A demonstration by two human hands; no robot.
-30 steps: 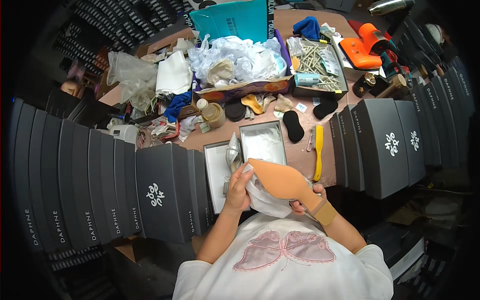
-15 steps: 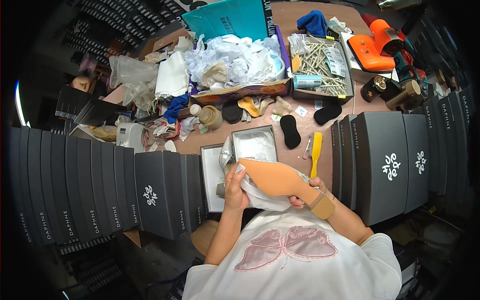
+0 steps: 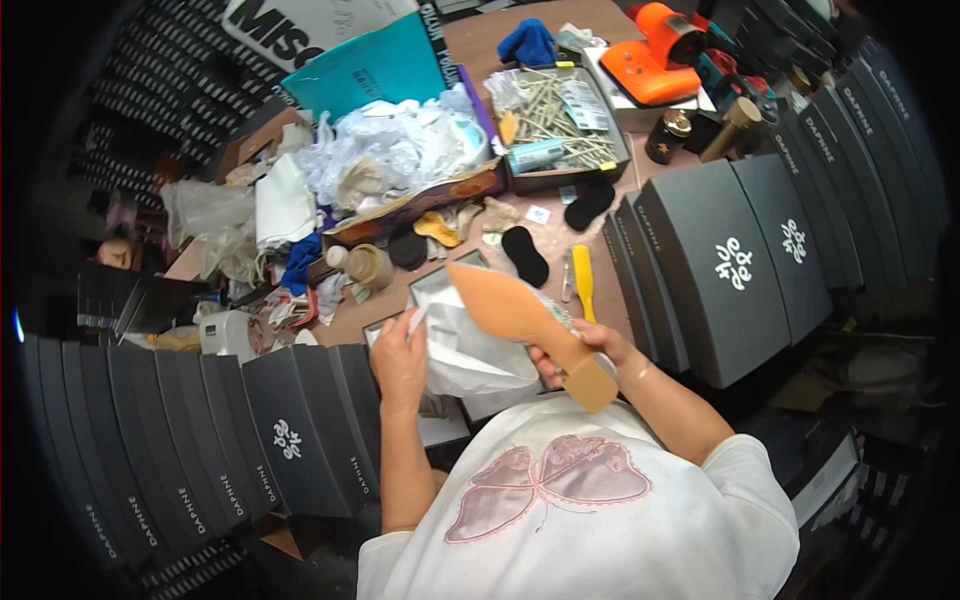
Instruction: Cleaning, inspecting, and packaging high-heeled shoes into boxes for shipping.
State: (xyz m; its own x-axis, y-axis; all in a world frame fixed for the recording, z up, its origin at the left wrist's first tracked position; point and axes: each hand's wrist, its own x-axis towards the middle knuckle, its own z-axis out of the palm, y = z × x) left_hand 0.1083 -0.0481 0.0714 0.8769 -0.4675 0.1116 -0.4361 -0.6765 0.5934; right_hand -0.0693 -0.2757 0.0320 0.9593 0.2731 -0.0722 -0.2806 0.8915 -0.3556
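In my right hand (image 3: 582,352) is a shoe (image 3: 520,325) with a tan sole turned up toward me and a low block heel. My fingers wrap it near the heel, and its pointed toe aims to the upper left. My left hand (image 3: 400,355) pinches the edge of white tissue paper (image 3: 465,350), which hangs between both hands below the shoe. Under the paper lies an open grey shoebox (image 3: 490,405), largely covered by paper and hands. The other silvery shoe in it is mostly hidden now.
Stacked dark grey shoeboxes stand left (image 3: 300,430) and right (image 3: 720,270). Behind are a crumpled-paper carton (image 3: 400,205), a box of wooden sticks (image 3: 550,120), a yellow-handled brush (image 3: 583,285), black pads (image 3: 525,257), a bottle (image 3: 365,265) and an orange device (image 3: 655,65).
My left hand has let go of the shoe's toe and drawn the tissue paper leftward, away from the shoe. The shoe stays in my right hand. The whole view has swung and tilted.
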